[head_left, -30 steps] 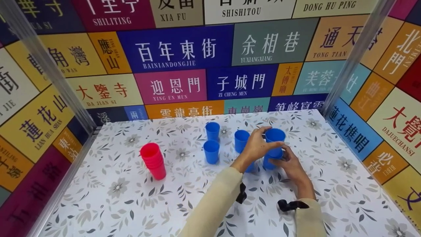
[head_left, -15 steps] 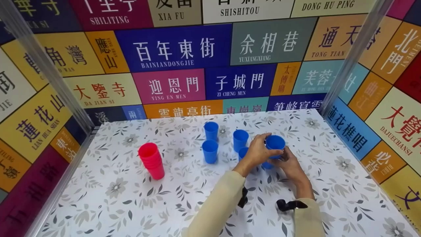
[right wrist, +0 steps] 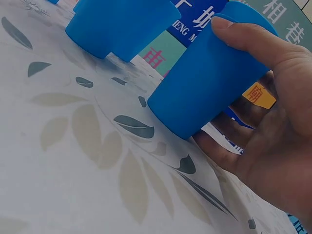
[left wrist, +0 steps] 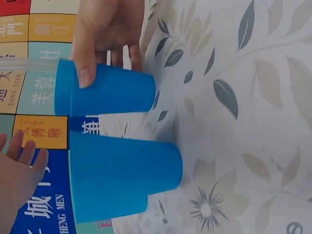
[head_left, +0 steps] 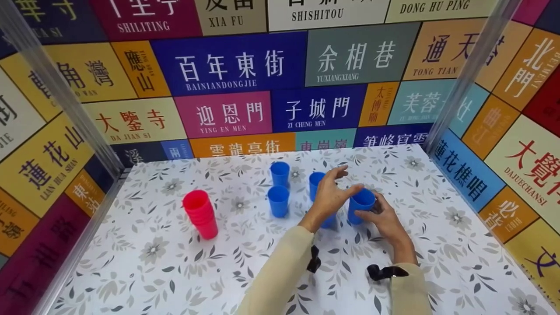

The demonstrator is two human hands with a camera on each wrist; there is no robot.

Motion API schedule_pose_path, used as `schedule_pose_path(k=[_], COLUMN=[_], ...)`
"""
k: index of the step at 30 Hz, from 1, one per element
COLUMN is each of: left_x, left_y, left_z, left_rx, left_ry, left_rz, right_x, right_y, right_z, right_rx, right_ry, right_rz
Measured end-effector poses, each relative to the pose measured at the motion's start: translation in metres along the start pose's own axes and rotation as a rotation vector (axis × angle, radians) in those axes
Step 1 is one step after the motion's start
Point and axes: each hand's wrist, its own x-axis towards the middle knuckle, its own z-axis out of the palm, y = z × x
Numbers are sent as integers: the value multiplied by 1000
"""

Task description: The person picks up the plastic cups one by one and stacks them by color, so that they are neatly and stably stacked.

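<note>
**Right grip [head_left: 387, 216] on the held blue cup [head_left: 361, 206], left grip [head_left: 330, 197] released**

Held blue cup is upright at the right end of the blue group. A second rim line near its top reads as two nested. Base is on or just off the counter [head_left: 175, 284]; I can't tell which.
Right grip: grasping, thumb on near side, fingers round the far side.
Left grip: released, fingers extended; thumb tip by the cup's rim, contact unclear on my feed.
Just left of the cup I have the front middle cup [left wrist: 126, 163] and rear middle cup [head_left: 316, 186], both partly behind the left grip in head view.
Further left: front left cup [head_left: 278, 202], rear left cup [head_left: 280, 173], both blue, upright.
Well apart, far left: red cup stack [head_left: 202, 216].
Beige sleeves [head_left: 280, 271], black wristbands [head_left: 387, 272]. Sign-print walls [head_left: 240, 65] around.
</note>
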Motion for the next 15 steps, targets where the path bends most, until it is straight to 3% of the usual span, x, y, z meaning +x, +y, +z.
schedule_pose_path(k=[9,15], left_x=[-3,-12], left_y=[-8,-17], left_z=[-29,-39], left_rx=[-33,-22], left_ry=[-5,-18], left_rz=[-2,11], right_x=[1,1], right_y=[-2,0], right_z=[1,1], right_rx=[6,-7], right_ry=[7,15], right_rz=[24,33])
